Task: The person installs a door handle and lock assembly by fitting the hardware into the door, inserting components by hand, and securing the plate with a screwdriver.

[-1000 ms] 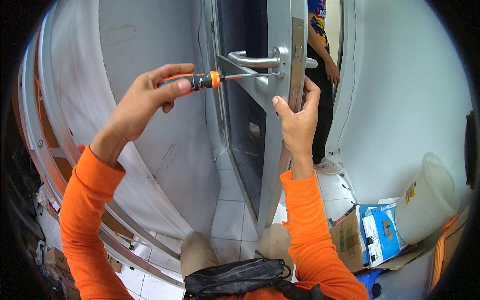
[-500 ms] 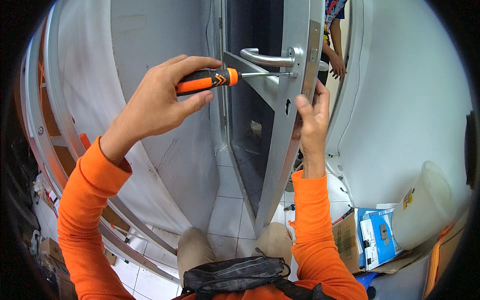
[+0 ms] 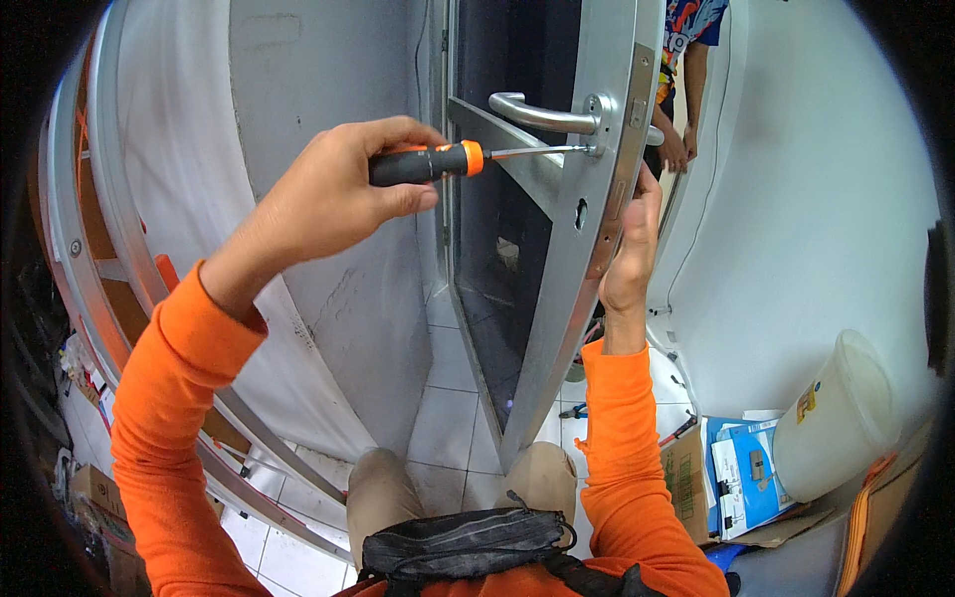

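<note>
At the lock side of the door (image 3: pixel 557 318): the screwdriver (image 3: pixel 423 162) lies nearly level, its thin, bright shank reaching rightward to a rounded metal plate (image 3: pixel 601 137), the tip at the plate's lower part.
Screwdriver handle: thick, rounded, black and rubbery-looking, with a smooth orange collar.
Left hand (image 3: pixel 333 189): fingers gripping that handle, forefinger over the top, thumb stretched along underneath.
Right hand (image 3: pixel 629 244): raised against the door's narrow edge, thumb upward; the far fingertips are hidden, so I cannot tell whether they clasp it.
Lever (image 3: pixel 542 116): smooth tubular metal with a dull sheen, bent back at its free end, rooted in the plate.
Door build: flat, silvery metal framing around a dark, glossy panel (image 3: pixel 487 219), with a broad metal crossbar (image 3: pixel 527 174).
Lock opening (image 3: pixel 580 213): a dark, irregular cut below the plate.
Sleeves (image 3: pixel 627 418): soft orange cloth, bunched in folds.
Waist pouch (image 3: pixel 463 545): black, creased fabric.
Floor (image 3: pixel 443 413): square white tiles, thin dark joints.
Lower right: a tapered, translucent whitish bucket (image 3: pixel 831 418) beside a brown cardboard box (image 3: pixel 684 473) with blue folders (image 3: pixel 761 473).
Beyond the door: another person (image 3: pixel 691 80) in a multicoloured patterned shirt, hands lowered.
</note>
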